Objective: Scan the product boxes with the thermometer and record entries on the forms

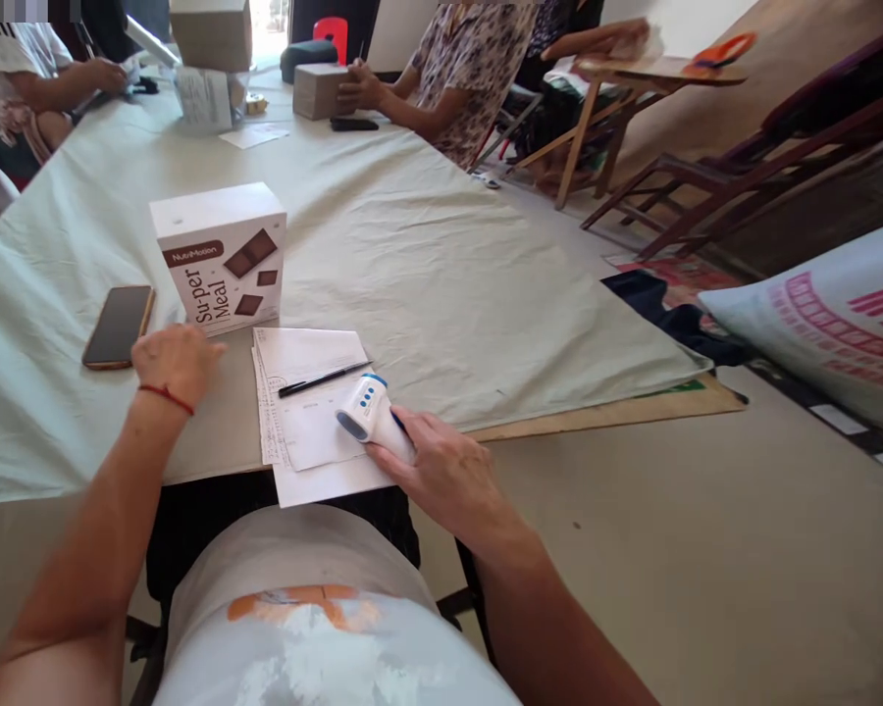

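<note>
My right hand (448,471) is wrapped round the handle of a white and blue gun-shaped infrared thermometer (374,412), held over the sheets of paper (316,427) at the table's near edge. A black pen (324,379) lies across those papers. In front of a white box (221,260), printed "NutriMotion Su-per Meal" with brown chocolate pictures, is my left hand (178,363), a red string at its wrist. Its fingers are blurred and partly hidden, so its grip is unclear. A dark smartphone (119,327) rests face up to its left.
A pale cloth covers the table (427,275). Across it, a person's hands touch a brown carton (320,91); another person sits at far left. A clear container (206,98) stands at the back. Wooden chairs (692,176) and a printed sack (831,314) are on the right.
</note>
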Motion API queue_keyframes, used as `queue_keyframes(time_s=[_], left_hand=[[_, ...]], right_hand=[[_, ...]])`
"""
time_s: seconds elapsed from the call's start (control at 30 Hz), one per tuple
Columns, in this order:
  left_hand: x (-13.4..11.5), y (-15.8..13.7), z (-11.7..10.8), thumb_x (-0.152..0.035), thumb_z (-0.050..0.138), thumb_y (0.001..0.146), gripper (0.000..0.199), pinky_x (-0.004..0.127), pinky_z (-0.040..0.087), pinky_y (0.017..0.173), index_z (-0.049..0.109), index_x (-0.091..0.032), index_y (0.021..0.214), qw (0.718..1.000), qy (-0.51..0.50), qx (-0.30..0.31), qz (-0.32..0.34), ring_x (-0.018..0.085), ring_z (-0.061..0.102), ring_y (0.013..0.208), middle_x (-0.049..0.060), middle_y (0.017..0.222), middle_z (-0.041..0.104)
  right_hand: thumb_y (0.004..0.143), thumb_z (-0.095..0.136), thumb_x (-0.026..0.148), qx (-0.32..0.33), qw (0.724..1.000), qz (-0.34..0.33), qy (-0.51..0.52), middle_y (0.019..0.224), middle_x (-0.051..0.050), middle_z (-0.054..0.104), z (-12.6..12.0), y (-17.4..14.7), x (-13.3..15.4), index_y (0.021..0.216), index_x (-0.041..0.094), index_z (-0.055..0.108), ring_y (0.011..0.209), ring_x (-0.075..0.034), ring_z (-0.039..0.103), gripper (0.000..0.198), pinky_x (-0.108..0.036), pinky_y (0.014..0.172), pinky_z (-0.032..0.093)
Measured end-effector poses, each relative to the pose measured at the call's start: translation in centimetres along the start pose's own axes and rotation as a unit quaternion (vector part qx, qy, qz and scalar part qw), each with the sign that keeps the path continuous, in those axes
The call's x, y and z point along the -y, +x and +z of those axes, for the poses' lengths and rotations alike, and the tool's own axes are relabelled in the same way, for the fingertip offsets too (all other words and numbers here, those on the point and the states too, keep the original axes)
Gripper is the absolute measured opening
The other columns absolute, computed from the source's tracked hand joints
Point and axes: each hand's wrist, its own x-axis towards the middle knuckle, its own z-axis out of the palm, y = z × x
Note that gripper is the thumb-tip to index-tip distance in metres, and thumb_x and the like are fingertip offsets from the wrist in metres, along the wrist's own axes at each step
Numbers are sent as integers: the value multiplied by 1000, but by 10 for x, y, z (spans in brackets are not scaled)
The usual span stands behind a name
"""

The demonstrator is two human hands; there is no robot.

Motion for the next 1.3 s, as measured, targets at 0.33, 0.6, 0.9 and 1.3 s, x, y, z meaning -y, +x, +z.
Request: queue_keyframes(time_s=[0.33, 0.6, 0.9, 1.3], left_hand=[[-82, -82, 29, -77, 56, 90, 90, 70, 23, 119, 45, -18, 157, 951, 58, 201, 229, 46, 25, 153, 26, 164, 30], [-80, -82, 27, -80, 53, 89, 95, 67, 24, 119, 40, -17, 160, 950, 62, 199, 231, 45, 26, 154, 25, 164, 30], [-83, -83, 28, -83, 59, 84, 119, 61, 20, 123, 18, -5, 164, 957, 56, 201, 203, 38, 23, 156, 23, 165, 29], [-82, -83, 28, -81, 65, 80, 90, 65, 22, 120, 54, -26, 150, 959, 51, 181, 212, 47, 25, 153, 26, 163, 31]], right_hand=[[92, 63, 40, 26, 1000, -10, -12, 113, -12, 72, -18, 57, -35, 124, 22, 68, 96, -28, 70, 37, -33, 71, 48], [93, 63, 37, -11, 998, 4, -55, 119, -19, 69, -2, 135, -47, 128, 14, 68, 108, -33, 63, 43, -40, 87, 48], [97, 57, 17, 111, 940, -292, -135, 100, -10, 73, -20, 122, -4, 99, 21, 79, 102, -27, 62, 23, -38, 90, 44], [81, 66, 11, -164, 934, -204, 242, 72, 1, 60, -82, 200, 57, 82, 15, 63, 67, -11, 54, 4, -28, 68, 44]])
